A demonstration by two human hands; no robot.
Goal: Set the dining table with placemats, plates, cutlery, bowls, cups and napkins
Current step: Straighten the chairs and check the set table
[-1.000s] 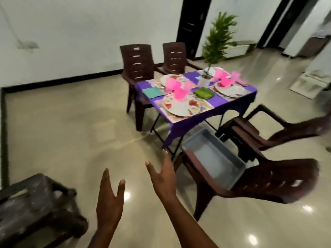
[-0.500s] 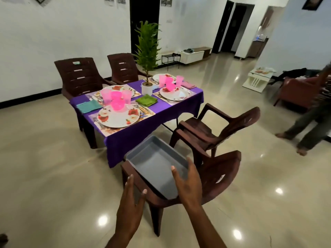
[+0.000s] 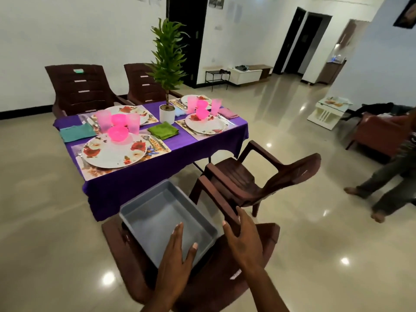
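Counting from the head view: four floral plates, the nearest [image 3: 114,152] at centre left, each on a placemat [image 3: 157,147] on the purple tabletop [image 3: 195,140]. Four pink cups show, one [image 3: 104,120] left of centre, and four pink bowls, the nearest [image 3: 118,133] resting on the near plate. Three napkins: teal [image 3: 77,133], green [image 3: 163,130], pink [image 3: 227,113]. Cutlery is too small to count. A potted plant [image 3: 167,64] hides part of the far settings. Four brown chairs stand around; the nearest [image 3: 225,278] carries a grey tray [image 3: 144,208]. Both hands are spread open, holding nothing: the left hand [image 3: 175,262] over the tray's near edge, the right hand [image 3: 244,239] beside it. A person [image 3: 391,176] is cut off at right.
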